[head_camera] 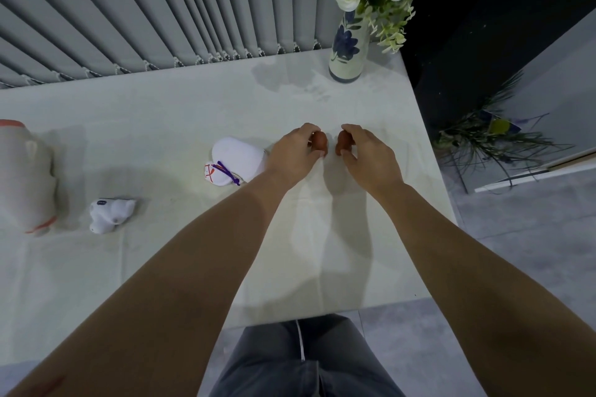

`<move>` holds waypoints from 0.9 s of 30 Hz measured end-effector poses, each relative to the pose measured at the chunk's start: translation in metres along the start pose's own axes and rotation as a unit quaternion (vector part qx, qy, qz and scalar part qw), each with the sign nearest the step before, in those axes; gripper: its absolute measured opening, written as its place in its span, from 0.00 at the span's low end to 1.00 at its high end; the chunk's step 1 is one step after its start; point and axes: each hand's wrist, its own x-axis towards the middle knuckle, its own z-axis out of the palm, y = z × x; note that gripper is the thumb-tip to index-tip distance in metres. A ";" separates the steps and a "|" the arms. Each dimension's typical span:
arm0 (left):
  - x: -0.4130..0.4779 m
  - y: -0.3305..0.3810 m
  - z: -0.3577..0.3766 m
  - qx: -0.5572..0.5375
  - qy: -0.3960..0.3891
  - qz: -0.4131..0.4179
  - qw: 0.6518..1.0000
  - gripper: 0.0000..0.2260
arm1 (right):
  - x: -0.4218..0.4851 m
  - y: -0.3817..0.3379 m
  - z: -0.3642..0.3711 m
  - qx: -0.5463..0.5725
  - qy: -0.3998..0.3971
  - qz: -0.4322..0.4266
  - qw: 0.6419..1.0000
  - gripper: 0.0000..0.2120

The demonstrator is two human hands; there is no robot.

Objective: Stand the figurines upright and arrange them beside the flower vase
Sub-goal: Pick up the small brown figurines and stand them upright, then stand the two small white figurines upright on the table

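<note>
Both hands work at the middle of the bench (193, 106), each closed around a small reddish-brown figurine: the left hand (295, 151) has its fingers (306, 130) curled over the left brown figurine (320, 140), and the right hand (367, 151) wraps the right brown figurine (343, 142) the same way, thumbs low and fingertips on top. The two pieces sit just beside each other, apart by a narrow gap, and seem to be at or just above the cloth; whether they already stand on their bases I cannot tell, since the hands hide most of them. Gripping from above like this looks meant to steady each piece while it is set down as a pair. The flower vase (348, 48) stands at about 1 o'clock from the hands, near the far right corner, well apart from them, so the pair likely needs carrying closer. At 9 o'clock, touching or nearly touching the left wrist, a white figurine with a purple cord (235, 161) lies on its side. Further out toward 8 o'clock a small white figurine (111, 213) also lies toppled, and a large pale figurine with orange trim (25, 177) sits at the left edge, partly cut off.
</note>
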 end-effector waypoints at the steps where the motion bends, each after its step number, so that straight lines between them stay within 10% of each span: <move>1: 0.000 0.001 0.000 0.001 0.001 0.001 1.000 0.16 | 0.000 0.000 0.000 0.001 0.000 -0.001 1.000 0.18; 19: -0.045 -0.021 -0.029 -0.013 0.135 0.031 0.990 0.20 | -0.004 -0.055 -0.012 -0.010 0.104 -0.063 0.993 0.20; 27: -0.107 -0.102 -0.082 0.028 0.204 -0.027 0.978 0.16 | -0.021 -0.135 0.036 -0.050 0.001 -0.166 0.985 0.22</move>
